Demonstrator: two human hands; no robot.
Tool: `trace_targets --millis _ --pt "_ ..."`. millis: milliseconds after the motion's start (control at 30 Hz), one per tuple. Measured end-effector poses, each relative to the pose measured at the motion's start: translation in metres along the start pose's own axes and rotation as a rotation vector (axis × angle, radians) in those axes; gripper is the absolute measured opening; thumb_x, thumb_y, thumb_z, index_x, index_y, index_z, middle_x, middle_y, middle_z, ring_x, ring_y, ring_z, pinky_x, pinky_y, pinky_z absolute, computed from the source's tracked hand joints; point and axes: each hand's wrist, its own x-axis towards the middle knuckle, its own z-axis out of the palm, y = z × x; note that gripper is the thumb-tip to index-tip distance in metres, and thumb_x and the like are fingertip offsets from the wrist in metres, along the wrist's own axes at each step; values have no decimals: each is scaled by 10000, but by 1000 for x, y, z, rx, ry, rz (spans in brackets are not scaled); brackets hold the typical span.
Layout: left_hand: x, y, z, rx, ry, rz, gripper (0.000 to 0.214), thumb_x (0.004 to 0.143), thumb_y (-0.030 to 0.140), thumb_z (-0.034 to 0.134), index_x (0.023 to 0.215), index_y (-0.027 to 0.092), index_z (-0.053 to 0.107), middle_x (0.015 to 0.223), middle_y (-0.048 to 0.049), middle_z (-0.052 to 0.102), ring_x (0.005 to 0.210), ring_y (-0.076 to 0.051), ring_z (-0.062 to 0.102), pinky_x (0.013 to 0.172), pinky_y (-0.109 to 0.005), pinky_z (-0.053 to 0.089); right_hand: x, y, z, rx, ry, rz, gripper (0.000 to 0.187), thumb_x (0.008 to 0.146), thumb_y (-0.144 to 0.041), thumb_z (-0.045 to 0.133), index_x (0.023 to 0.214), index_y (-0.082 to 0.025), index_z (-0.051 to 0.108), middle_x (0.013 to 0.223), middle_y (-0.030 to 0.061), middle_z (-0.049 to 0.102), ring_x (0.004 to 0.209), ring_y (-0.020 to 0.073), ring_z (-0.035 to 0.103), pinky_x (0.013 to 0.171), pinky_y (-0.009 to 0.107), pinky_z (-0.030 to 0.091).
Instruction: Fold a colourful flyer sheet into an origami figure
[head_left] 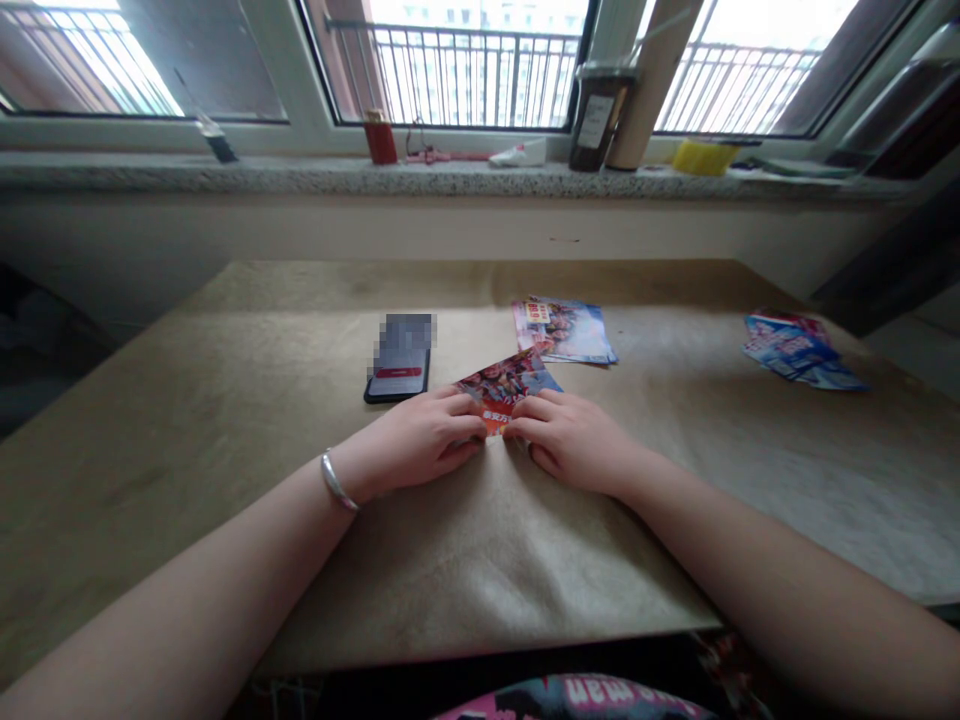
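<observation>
Glossy leaflet [510, 384] lies mid-table [225, 400], well back from the near edge, just right of phone [400, 371]. Left hand [420, 442] and right hand [571, 442] both pinch its near corner. Likely thin, light, floppy, slick; best held by edges.

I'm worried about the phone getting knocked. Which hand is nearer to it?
Left. The left hand, on the leaflet, sits just in front of the phone; the right hand is farther off, to its right.
</observation>
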Motion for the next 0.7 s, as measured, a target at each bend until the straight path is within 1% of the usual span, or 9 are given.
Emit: trace_targets --millis 133,233,367,433,567,633,700 --pt "-2 -3 0 -25 -12 -12 182 909 208 469 968 189 640 989 -70 589 997 -193 533 923 -358 457 -3 5 -1 -7 12 6 273 823 -117 487 1002 -209 672 1002 69 633 902 199 524 790 332 422" --pt "-2 -3 0 -40 -10 -17 165 905 211 472 936 181 632 969 -67 587 976 -190 538 903 -346 466 -5 9 -2 -11 12 27 254 823 -117 485 953 -209 683 959 63 638 867 190 540 761 318 424" --pt "-1 -1 -1 -23 -1 -29 142 896 204 476 894 169 613 955 -69 580 953 -191 542 876 -339 481 -7 10 -4 -12 16 31 252 828 -127 484 955 -211 686 954 65 642 861 187 549 759 311 430" --pt "-1 0 0 3 0 -40 142 886 203 494 956 169 612 984 -75 580 969 -200 540 884 -352 483 -7 9 -4 -13 16 33 247 835 -137 485 963 -208 684 953 68 645 866 189 552 764 315 438" --pt "-2 1 4 58 4 -22 254 888 244 521 1129 197 587 1064 -83 574 1028 -224 534 930 -404 470 -6 10 -4 -7 51 29 248 861 -164 479 1001 -204 681 973 72 657 897 200 558 790 334 454" --pt "-3 2 6 76 17 -21 282 886 254 536 1162 213 578 1138 -93 553 1112 -242 509 977 -430 443 -5 10 -5 3 90 32 248 873 -178 476 1008 -200 684 996 71 664 908 201 562 808 342 460" --pt "-4 4 7 81 35 -46 303 878 258 555 1177 212 568 1257 -110 500 1219 -266 447 1031 -451 401 -5 11 -7 7 135 43 244 875 -190 485 1008 -198 689 1024 68 669 912 202 568 821 346 465"
